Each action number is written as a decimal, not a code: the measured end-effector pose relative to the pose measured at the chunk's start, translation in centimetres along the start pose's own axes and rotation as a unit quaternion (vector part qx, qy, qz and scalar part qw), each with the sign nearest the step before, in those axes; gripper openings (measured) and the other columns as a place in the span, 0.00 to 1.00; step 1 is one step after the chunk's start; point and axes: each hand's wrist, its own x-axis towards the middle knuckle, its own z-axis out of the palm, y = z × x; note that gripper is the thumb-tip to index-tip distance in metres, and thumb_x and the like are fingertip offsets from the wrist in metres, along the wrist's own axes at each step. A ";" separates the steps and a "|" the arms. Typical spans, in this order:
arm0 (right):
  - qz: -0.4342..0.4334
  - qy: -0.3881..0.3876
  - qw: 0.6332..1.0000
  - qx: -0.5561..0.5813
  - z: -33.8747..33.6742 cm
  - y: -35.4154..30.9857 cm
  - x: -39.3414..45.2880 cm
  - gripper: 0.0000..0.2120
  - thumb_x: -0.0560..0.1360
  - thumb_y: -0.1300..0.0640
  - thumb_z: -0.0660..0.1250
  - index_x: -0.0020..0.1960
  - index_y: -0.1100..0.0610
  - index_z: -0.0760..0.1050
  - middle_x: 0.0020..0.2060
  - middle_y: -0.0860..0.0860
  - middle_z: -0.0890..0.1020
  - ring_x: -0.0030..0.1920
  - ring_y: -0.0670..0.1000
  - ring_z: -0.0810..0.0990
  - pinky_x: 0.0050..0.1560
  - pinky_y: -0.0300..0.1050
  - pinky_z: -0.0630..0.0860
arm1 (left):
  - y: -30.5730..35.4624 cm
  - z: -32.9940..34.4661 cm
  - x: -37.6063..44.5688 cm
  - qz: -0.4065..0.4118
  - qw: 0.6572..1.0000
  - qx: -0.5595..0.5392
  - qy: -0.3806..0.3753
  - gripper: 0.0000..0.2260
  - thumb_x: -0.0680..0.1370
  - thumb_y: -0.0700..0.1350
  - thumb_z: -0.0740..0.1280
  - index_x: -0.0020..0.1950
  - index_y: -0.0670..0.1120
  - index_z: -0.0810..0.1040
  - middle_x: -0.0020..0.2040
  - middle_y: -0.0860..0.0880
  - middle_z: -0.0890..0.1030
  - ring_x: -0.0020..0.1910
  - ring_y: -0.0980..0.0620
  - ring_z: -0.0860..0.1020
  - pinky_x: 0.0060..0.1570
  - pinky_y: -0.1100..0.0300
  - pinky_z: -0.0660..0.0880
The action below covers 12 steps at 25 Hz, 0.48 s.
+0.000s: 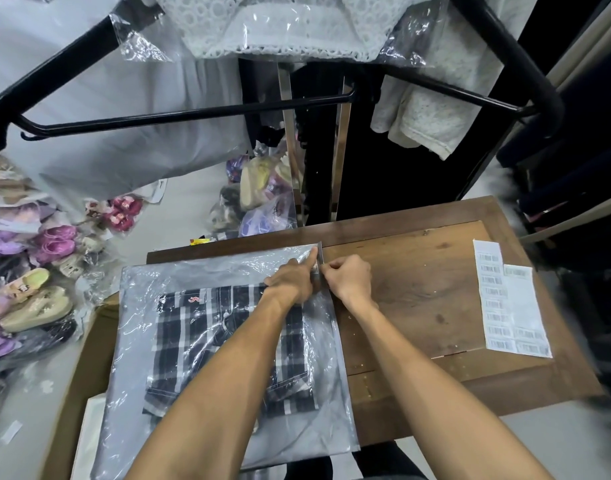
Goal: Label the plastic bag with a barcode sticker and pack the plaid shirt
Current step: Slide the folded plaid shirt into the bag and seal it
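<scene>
A clear plastic bag point(207, 271) lies flat on the left part of a wooden table point(418, 282), with a folded black-and-white plaid shirt point(200, 344) inside it. My left hand point(292, 277) presses on the bag's far right corner, its index finger stretched along the bag's edge. My right hand point(349, 277) sits right beside it, fingers pinched on a small barcode sticker point(316, 270) at that same edge. A white sheet of barcode stickers point(505, 299) lies at the table's right side.
A black garment rack point(193, 112) with bagged white clothes hangs above and behind the table. Bagged slippers and shoes point(30, 292) are piled on the floor to the left. A cardboard box point(75, 393) stands under the bag's left edge.
</scene>
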 end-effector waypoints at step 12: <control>-0.010 0.013 1.000 -0.015 -0.2 2.9 -5.1 0.08 0.74 0.53 0.72 0.48 0.56 0.88 0.42 0.53 0.89 0.45 0.53 0.87 0.56 0.47 0.81 | 0.3 0.2 -1.1 0.019 1.000 0.001 0.015 0.34 0.82 0.55 0.60 0.80 0.63 0.41 0.78 0.44 0.62 0.73 0.40 0.67 0.69 0.34 0.64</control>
